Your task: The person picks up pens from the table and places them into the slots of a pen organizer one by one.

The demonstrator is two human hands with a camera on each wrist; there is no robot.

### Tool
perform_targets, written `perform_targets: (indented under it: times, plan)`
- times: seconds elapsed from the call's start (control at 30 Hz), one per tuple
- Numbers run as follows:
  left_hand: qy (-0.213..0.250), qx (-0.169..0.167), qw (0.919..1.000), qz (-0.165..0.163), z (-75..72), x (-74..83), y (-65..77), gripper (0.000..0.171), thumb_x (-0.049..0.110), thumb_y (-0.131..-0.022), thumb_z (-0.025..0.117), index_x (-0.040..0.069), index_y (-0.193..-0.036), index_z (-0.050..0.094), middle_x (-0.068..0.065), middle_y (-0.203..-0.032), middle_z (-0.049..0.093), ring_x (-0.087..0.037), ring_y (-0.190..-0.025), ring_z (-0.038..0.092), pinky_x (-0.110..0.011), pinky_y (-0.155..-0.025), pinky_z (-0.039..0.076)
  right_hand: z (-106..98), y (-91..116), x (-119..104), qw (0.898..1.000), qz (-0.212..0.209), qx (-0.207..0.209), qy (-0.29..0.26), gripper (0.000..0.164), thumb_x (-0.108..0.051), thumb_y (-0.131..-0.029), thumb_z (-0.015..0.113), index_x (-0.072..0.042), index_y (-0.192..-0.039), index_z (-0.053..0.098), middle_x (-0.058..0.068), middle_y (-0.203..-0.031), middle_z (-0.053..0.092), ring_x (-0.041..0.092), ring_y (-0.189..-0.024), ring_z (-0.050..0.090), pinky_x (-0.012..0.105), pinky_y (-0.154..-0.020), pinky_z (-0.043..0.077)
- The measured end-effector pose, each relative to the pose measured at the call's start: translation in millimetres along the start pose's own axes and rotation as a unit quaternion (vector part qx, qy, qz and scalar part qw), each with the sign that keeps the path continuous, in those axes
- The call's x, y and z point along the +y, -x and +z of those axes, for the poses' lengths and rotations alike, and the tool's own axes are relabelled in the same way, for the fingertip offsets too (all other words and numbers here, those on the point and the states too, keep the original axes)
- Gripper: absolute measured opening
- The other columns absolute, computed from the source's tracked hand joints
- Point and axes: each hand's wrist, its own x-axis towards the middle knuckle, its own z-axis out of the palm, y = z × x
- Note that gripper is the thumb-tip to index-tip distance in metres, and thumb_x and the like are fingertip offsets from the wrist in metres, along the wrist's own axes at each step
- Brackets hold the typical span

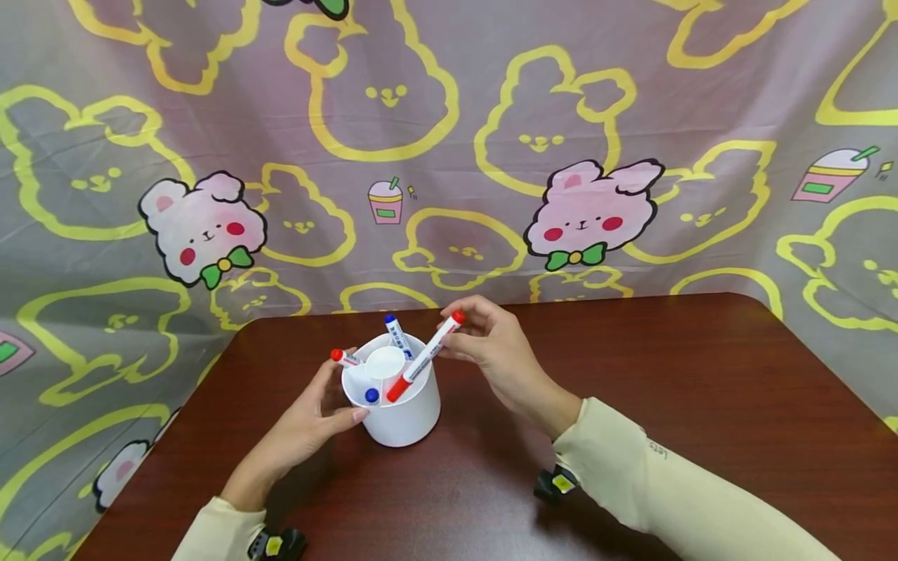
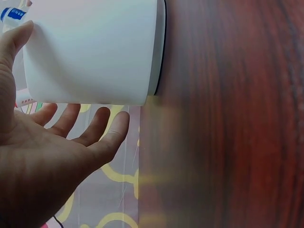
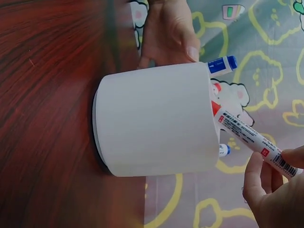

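Observation:
A round white pen holder (image 1: 400,425) stands upright on the table with markers in its compartments. My left hand (image 1: 305,428) steadies its left side, thumb at the near rim and fingers curved around the far side. My right hand (image 1: 501,354) pinches a white marker with red ends (image 1: 428,358) near its upper end. That marker slants over the holder, its lower red end inside the rim. Also in the holder are a red-capped marker (image 1: 344,358) at the left, a blue-capped marker (image 1: 398,336) at the back and another blue-capped marker (image 1: 372,396) in front.
The dark brown wooden table (image 1: 673,405) spreads out on both sides of the holder. Behind it hangs a grey-pink cloth (image 1: 463,171) printed with cartoon animals. Wrist cameras (image 1: 557,485) are strapped below both cream sleeves (image 1: 624,460).

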Motion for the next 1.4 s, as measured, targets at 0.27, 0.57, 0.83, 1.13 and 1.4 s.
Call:
perform_targets:
  times: [0.27, 0.57, 0.83, 1.13, 1.4]
  plan:
    - [-0.004, 0.002, 1.0, -0.007, 0.2, 1.3, -1.0, 0.086, 0.024, -0.095, 0.077, 0.021, -0.163, 0.024, -0.017, -0.161, 0.038, -0.046, -0.141, 0.048, -0.044, -0.105, 0.056, 4.3, -6.1, 5.9, 0.999, 0.015, 0.023, 0.027, 0.036, 0.013, -0.091, 0.068, 0.004, -0.126, 0.067, 0.009, -0.102, 0.064, 0.019, -0.086, 0.07, 0.043, -0.088, 0.064]
    - [0.006, 0.003, 0.9999, 0.008, 2.3, -1.2, 0.6, 0.08, 0.019, -0.095, 0.075, 0.012, -0.157, 0.024, -0.023, -0.161, 0.039, -0.054, -0.146, 0.041, -0.063, -0.11, 0.047, 9.2, -12.9, 17.7, 0.998, 0.032, 0.028, 0.052, 0.038, 0.012, -0.09, 0.068, 0.001, -0.127, 0.071, 0.009, -0.102, 0.063, 0.019, -0.089, 0.067, 0.05, -0.093, 0.061]
    - [-0.01, 0.006, 0.9998, -0.014, 0.0, 0.9, 0.0, 0.082, 0.024, -0.095, 0.076, 0.015, -0.158, 0.023, -0.022, -0.159, 0.042, -0.052, -0.144, 0.045, -0.065, -0.11, 0.047, 11.5, -15.4, 23.5, 0.996, 0.035, 0.013, 0.082, 0.035, 0.009, -0.091, 0.065, 0.0, -0.124, 0.072, 0.008, -0.101, 0.063, 0.019, -0.092, 0.064, 0.039, -0.09, 0.062]
    - [-0.014, 0.001, 0.9994, -0.032, -1.1, 3.1, -0.8, 0.088, 0.027, -0.095, 0.077, 0.021, -0.163, 0.022, -0.021, -0.159, 0.041, -0.048, -0.141, 0.049, -0.059, -0.108, 0.051, 13.6, -18.9, 26.8, 0.996, 0.043, 0.024, 0.073, 0.029, 0.003, -0.096, 0.063, 0.001, -0.123, 0.073, 0.009, -0.103, 0.065, 0.018, -0.092, 0.067, 0.037, -0.09, 0.063]
    - [-0.001, -0.002, 0.9997, -0.023, -1.8, 2.4, -0.4, 0.084, 0.024, -0.096, 0.076, 0.019, -0.161, 0.024, -0.021, -0.158, 0.042, -0.049, -0.142, 0.047, -0.058, -0.108, 0.05, 18.2, -21.6, 28.2, 0.991, 0.06, 0.037, 0.11, 0.027, 0.001, -0.092, 0.067, -0.004, -0.117, 0.077, 0.012, -0.105, 0.07, 0.017, -0.089, 0.065, 0.042, -0.088, 0.061]
